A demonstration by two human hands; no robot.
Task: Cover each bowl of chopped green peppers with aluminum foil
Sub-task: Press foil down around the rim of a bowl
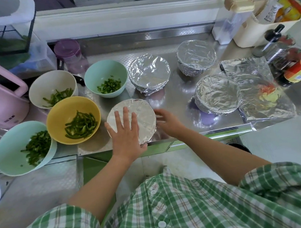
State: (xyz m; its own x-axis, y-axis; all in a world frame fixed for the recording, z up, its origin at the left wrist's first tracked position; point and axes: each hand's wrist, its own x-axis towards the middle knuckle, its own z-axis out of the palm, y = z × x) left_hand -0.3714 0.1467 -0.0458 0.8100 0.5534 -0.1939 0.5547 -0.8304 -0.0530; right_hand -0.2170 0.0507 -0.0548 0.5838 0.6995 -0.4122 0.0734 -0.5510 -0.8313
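Four bowls of peppers (59,121) sit uncovered at the left. On the front bowl (149,138), at the near edge of the tabletop (177,97), the left hand (125,134) lies flat and open to pin the foil (144,112) — the right hand (166,118) curls round its side, probably crimping.

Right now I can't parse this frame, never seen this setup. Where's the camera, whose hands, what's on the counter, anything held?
No machine: a person works bare-handed, and one camera on their head looks down. The left hand lies flat on a foil-covered bowl. The right hand is at that bowl's side, too blurred to judge its grip. On the steel counter, three more covered bowls sit further right, four open bowls of green peppers to the left, and a loose foil sheet far right.
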